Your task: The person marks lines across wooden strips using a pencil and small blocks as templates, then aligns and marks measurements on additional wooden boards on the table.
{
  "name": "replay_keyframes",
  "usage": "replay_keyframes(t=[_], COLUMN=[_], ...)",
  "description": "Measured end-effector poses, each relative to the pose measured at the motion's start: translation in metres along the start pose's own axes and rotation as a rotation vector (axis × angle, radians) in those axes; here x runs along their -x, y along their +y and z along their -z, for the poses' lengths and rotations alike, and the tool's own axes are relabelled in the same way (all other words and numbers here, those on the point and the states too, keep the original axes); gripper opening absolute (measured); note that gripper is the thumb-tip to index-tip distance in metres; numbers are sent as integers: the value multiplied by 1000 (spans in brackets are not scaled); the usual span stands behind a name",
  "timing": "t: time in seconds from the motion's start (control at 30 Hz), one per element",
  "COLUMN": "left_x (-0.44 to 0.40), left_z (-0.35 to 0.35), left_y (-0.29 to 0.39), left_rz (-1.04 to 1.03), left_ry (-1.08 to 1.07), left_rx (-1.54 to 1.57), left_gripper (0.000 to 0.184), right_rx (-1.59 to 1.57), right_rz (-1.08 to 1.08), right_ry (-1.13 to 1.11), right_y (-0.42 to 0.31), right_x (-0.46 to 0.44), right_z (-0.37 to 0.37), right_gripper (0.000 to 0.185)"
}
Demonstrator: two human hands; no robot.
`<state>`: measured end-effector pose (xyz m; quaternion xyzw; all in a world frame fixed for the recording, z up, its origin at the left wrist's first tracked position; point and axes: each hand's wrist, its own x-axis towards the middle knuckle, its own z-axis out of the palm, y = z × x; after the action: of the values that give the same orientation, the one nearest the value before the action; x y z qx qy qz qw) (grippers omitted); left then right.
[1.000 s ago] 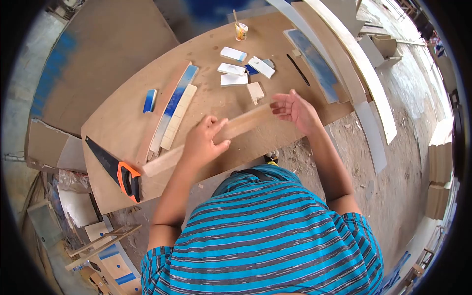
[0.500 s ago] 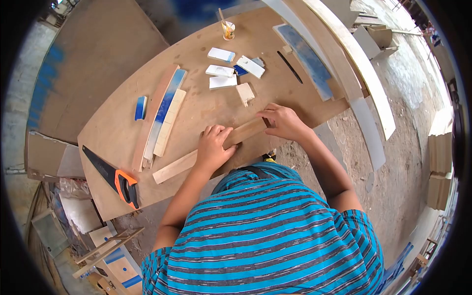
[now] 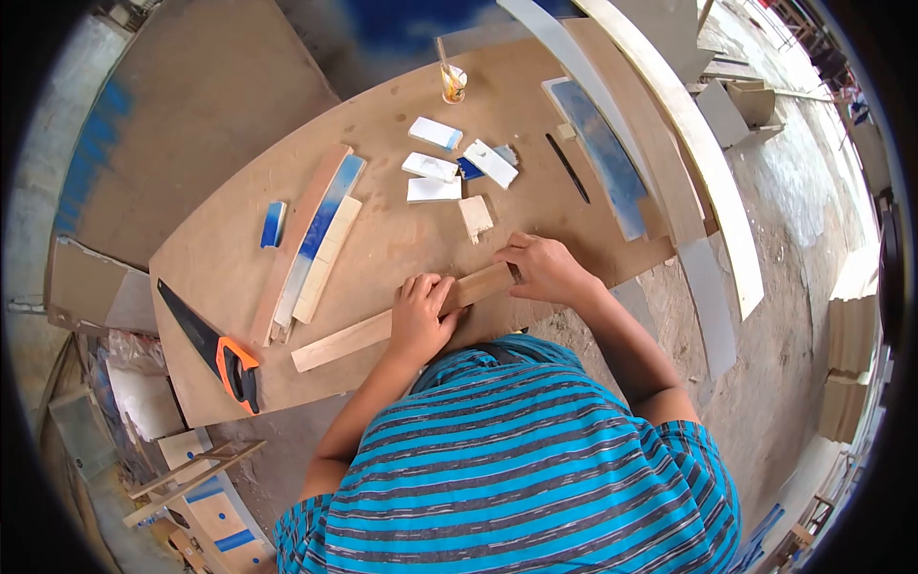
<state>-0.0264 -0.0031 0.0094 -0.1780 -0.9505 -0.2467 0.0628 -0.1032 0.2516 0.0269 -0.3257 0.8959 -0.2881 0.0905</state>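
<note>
A long light wooden strip (image 3: 344, 342) lies slantwise near the front edge of the brown table (image 3: 229, 287). Around its middle part, my left hand (image 3: 421, 311) is closed with the fingers over the top. My right hand (image 3: 543, 270) pinches the strip's right end, where a small dark piece or gap shows between thumb and fingers; I cannot make out which. Beyond the hands is a small bare wood block (image 3: 475, 218), beside several white blocks (image 3: 434, 189). Left of them, painted and plain strips (image 3: 320, 234) lie side by side.
A handsaw with an orange and black handle (image 3: 234, 368) rests at the table's left. A cup with a stick (image 3: 453, 86) stands at the far edge. Long curved boards (image 3: 669, 124), a blue-painted board (image 3: 598, 148) and a thin black strip (image 3: 568, 167) are at the right.
The strip, blurred and raised a second ago, is now low on the table. My right hand, open before, has closed on its right end. My left hand has kept its hold.
</note>
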Motion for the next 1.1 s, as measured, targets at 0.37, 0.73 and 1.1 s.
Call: replay_keyframes(t=[0.37, 0.73, 1.1], left_x=[-7, -17, -26], left_z=[-9, -11, -24], left_y=[10, 17, 33], left_rz=[25, 90, 134], left_ry=[37, 60, 108], left_rx=[-43, -35, -42], left_gripper=[51, 51, 51], right_rx=[-55, -75, 373], right_rz=[47, 129, -505], right_ry=[-4, -90, 187], right_y=[15, 33, 76], right_x=[-6, -19, -32], right_z=[8, 18, 79], right_gripper=[44, 47, 34])
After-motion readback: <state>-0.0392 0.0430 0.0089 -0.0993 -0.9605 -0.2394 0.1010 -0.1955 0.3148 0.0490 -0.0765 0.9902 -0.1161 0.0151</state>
